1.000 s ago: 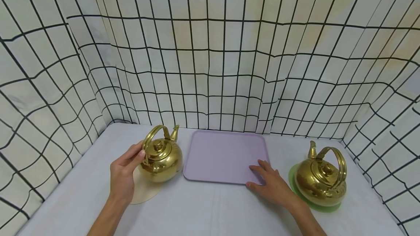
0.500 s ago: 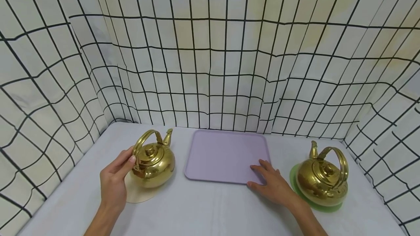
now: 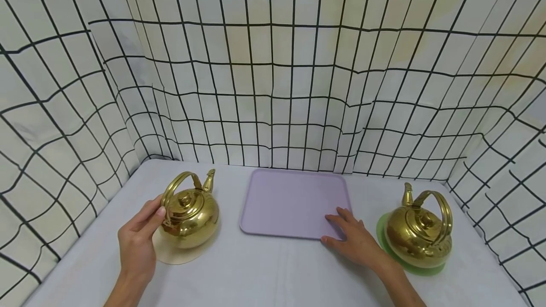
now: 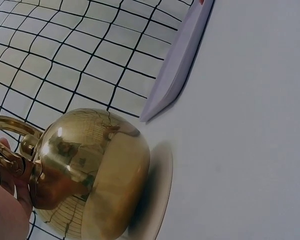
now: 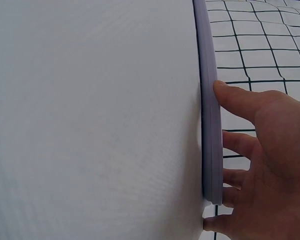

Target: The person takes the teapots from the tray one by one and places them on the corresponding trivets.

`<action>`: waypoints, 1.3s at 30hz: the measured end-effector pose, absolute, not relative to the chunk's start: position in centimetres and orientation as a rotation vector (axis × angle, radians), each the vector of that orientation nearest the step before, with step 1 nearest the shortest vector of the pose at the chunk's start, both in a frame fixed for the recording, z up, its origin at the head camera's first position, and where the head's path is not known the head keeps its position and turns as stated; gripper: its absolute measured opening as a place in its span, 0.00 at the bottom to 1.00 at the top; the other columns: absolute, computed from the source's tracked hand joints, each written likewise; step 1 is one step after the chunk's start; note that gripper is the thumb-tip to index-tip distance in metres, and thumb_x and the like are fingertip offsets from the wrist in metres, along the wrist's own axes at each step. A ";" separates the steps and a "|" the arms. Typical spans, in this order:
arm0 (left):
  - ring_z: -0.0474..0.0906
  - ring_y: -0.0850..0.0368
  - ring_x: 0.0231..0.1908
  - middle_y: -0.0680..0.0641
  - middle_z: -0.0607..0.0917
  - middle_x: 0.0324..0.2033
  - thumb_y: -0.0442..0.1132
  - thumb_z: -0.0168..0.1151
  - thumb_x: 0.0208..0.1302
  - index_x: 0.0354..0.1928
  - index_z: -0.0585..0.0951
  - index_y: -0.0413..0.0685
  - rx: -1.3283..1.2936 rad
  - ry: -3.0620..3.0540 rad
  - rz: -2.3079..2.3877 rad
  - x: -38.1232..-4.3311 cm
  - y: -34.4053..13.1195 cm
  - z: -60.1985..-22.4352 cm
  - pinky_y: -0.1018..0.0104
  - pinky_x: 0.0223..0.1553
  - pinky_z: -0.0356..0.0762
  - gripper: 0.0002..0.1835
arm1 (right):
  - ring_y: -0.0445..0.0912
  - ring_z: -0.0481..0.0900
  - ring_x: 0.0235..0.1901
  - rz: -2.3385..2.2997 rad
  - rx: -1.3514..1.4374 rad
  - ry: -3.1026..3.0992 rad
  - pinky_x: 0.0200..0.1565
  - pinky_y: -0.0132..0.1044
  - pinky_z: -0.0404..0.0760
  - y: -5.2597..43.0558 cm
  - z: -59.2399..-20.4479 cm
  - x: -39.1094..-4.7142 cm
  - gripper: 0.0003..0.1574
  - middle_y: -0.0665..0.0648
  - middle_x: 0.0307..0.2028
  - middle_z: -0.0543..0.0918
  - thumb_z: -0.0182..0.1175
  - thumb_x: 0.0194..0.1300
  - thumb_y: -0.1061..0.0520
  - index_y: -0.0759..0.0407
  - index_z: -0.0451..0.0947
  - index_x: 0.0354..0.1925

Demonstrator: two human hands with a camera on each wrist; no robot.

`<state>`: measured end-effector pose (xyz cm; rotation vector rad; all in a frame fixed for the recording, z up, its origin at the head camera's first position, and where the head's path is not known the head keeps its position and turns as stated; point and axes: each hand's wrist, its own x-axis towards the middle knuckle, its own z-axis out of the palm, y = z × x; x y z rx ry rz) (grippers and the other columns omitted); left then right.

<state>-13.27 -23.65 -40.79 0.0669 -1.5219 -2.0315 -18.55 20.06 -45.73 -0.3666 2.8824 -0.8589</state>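
Note:
My left hand [image 3: 137,245] grips the handle of a shiny brass kettle [image 3: 194,224], fingers and thumb wrapped at the handle's near side. Its spout points to the back. Below it lies a round beige mat [image 3: 172,256]; in the left wrist view the kettle [image 4: 97,170] is close over this mat [image 4: 162,190], with a dark shadow beneath. My right hand [image 3: 356,240], fingers spread, rests on the near right corner of a lilac tray [image 3: 294,200]. The right wrist view shows its thumb and fingertips at the edge of the tray [image 5: 210,100].
A second brass kettle [image 3: 418,236] stands on a green round mat [image 3: 422,270] to the right of my right hand. White cloth covers the table [image 3: 264,269]. A white wall with a black grid [image 3: 281,108] encloses the back and both sides.
My left hand has carried the brass kettle leftward and slightly nearer, from beside the tray to over the beige mat. The right hand, tray and second kettle have stayed in place.

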 end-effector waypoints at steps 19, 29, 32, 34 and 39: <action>0.86 0.63 0.45 0.52 0.93 0.42 0.18 0.55 0.70 0.59 0.81 0.27 0.126 -1.488 -2.059 -12.8 -24.7 -41.4 0.76 0.46 0.83 0.18 | 0.71 0.56 0.78 -0.858 -0.359 2.878 0.76 0.76 0.51 20.3 -45.7 -18.5 0.41 0.72 0.78 0.62 0.69 0.66 0.37 0.53 0.74 0.70; 0.86 0.63 0.44 0.53 0.93 0.41 0.20 0.55 0.71 0.55 0.84 0.28 0.117 -1.544 -2.017 -12.7 -24.8 -41.6 0.76 0.46 0.81 0.15 | 0.72 0.57 0.78 -0.865 -0.367 2.887 0.75 0.77 0.51 20.1 -45.7 -18.8 0.40 0.72 0.77 0.63 0.70 0.66 0.39 0.54 0.75 0.69; 0.85 0.64 0.43 0.55 0.93 0.40 0.22 0.56 0.72 0.53 0.86 0.32 0.161 -1.589 -1.998 -12.6 -24.8 -41.5 0.76 0.45 0.81 0.13 | 0.72 0.57 0.78 -0.866 -0.362 2.883 0.75 0.77 0.51 20.0 -45.8 -18.8 0.40 0.73 0.77 0.63 0.70 0.66 0.39 0.55 0.75 0.69; 0.84 0.64 0.44 0.56 0.92 0.40 0.25 0.56 0.73 0.52 0.86 0.34 0.193 -1.629 -1.973 -12.6 -24.8 -41.3 0.77 0.46 0.79 0.12 | 0.72 0.58 0.78 -0.862 -0.358 2.882 0.75 0.76 0.52 19.9 -45.9 -18.8 0.40 0.73 0.77 0.63 0.71 0.65 0.40 0.55 0.75 0.69; 0.81 0.64 0.50 0.57 0.88 0.48 0.29 0.58 0.75 0.57 0.83 0.35 0.170 -1.825 -1.745 -12.7 -24.5 -40.1 0.81 0.49 0.77 0.13 | 0.72 0.60 0.77 -0.850 -0.361 2.894 0.75 0.75 0.54 19.9 -45.9 -18.8 0.40 0.72 0.76 0.65 0.70 0.66 0.39 0.55 0.75 0.68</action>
